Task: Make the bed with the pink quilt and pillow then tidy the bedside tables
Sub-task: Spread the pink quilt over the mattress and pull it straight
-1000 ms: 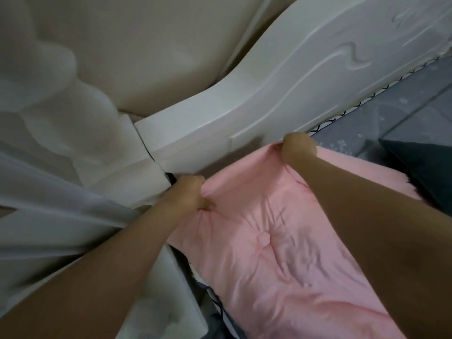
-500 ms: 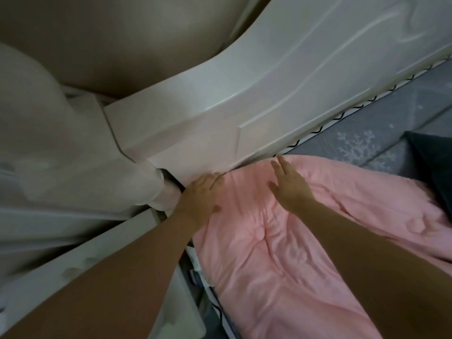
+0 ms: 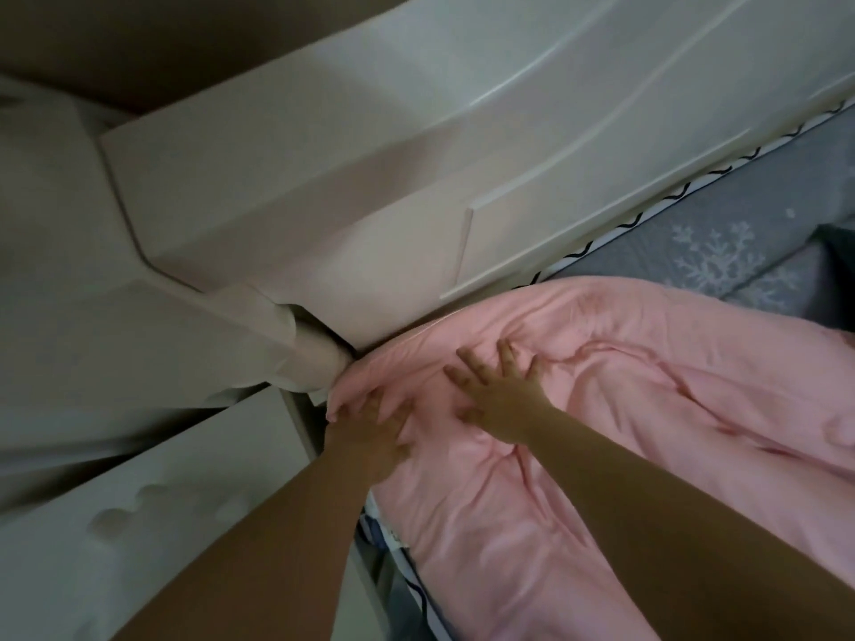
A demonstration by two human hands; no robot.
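Observation:
The pink quilt (image 3: 624, 409) lies rumpled over the near corner of the bed, its top edge against the white headboard (image 3: 416, 155). My left hand (image 3: 370, 427) rests flat on the quilt's corner by the bed's left edge, fingers spread and partly sunk into the folds. My right hand (image 3: 499, 390) presses palm down on the quilt a little to the right, fingers fanned toward the headboard. Neither hand grips the fabric. A pink pillow is not visible.
A grey sheet with white snowflakes (image 3: 721, 261) covers the mattress at the right. A white bedside table (image 3: 162, 501) stands left of the bed, with pale curtain fabric (image 3: 69, 293) above it. A dark cushion edge (image 3: 837, 247) shows at far right.
Both hands let go of the quilt's top edge, which they held pinched a second ago, and now lie flat on it. They have slid slightly back from the headboard.

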